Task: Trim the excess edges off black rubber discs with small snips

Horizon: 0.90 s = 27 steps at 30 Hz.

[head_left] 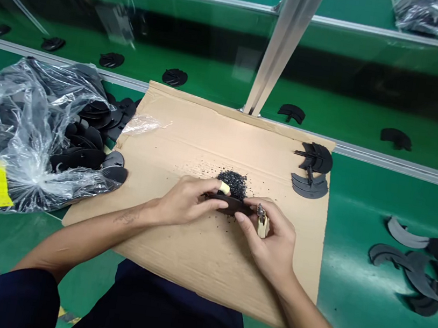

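A thin, dark curved plastic part (231, 205) is held level between my two hands, just above a small heap of black plastic trimmings (233, 182). My left hand (189, 199) pinches its left end between thumb and fingers, and a pale yellow cover sits on one fingertip. The right end rests in the closed fingers of my right hand (273, 239). That same hand also keeps a small metal-tipped tool (261, 220) with a pale wrapping, its tip pointing up; its kind is not clear. A cardboard sheet (173, 255) lies under both hands.
A clear plastic bag (17, 119) of black discs stands at the left with a yellow label. Several black curved parts (311, 171) lie on the cardboard's right edge, more curved parts (420, 268) on the green bench. A metal post (282, 48) rises behind the cardboard.
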Each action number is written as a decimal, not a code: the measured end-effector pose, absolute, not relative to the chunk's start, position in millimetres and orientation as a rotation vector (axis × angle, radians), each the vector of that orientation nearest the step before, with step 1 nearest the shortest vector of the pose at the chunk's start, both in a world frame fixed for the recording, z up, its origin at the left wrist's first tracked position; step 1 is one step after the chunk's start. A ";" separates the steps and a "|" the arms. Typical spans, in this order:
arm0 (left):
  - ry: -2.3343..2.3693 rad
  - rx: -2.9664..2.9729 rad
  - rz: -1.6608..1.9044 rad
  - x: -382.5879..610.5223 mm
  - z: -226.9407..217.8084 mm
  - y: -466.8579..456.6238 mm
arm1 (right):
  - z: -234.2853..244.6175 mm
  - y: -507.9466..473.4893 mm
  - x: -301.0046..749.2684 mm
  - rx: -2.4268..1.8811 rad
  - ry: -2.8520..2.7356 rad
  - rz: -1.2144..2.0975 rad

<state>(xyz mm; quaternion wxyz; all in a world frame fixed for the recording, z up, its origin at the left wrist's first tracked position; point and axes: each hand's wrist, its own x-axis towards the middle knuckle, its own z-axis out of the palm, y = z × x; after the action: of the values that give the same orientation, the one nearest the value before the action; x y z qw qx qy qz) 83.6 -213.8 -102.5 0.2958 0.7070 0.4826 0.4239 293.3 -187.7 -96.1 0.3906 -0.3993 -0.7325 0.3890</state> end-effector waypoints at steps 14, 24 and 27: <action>1.192 2.076 1.249 90.8 -105.4 -218.8 | -99.0 -189.0 292.9 -0.794 -1.968 0.919; 1.037 1.872 1.341 95.2 -101.1 -221.0 | -105.4 -192.3 292.4 -0.658 -1.904 0.867; 1.005 1.893 1.355 95.5 -100.9 -220.3 | -106.8 -192.1 292.4 -0.646 -1.929 0.815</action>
<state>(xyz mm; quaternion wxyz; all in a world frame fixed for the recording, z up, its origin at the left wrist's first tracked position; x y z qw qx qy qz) 95.5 -220.3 -100.9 0.2985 0.7126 0.3784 0.5099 292.4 -192.1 -106.8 0.4571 -0.2621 -0.7828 0.3309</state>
